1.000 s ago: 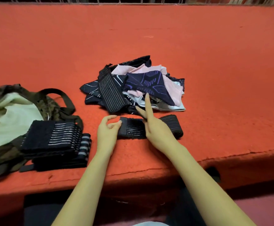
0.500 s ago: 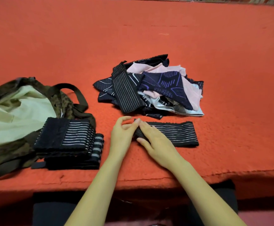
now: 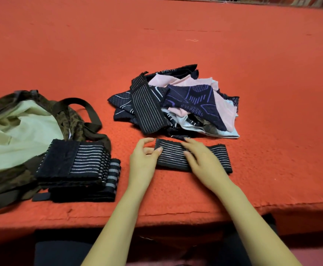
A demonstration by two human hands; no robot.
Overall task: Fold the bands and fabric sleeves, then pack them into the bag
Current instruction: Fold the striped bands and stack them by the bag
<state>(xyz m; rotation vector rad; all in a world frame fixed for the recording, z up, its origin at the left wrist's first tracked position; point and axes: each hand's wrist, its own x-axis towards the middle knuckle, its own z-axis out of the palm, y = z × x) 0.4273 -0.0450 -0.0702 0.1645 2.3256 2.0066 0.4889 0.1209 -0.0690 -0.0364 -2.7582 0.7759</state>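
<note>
A black band with thin white stripes (image 3: 172,153) lies flat on the red surface in front of me. My left hand (image 3: 143,160) holds its left end, thumb on top of the edge. My right hand (image 3: 203,162) lies flat on the band's middle, fingers straight, pressing it down. Behind the band is a loose pile of bands and fabric sleeves (image 3: 178,102), black, navy and pink. A stack of folded black striped bands (image 3: 80,167) sits to the left, against an open camouflage bag (image 3: 12,135) with a pale green lining.
The red carpeted surface (image 3: 156,45) stretches far back. Its front edge (image 3: 176,214) runs just below my forearms. The bag's dark strap (image 3: 87,110) loops between the bag and the pile.
My right hand slid from the band's left end toward its middle and now lies flat on it. The left hand stays at the left end. The camera view shifted left.
</note>
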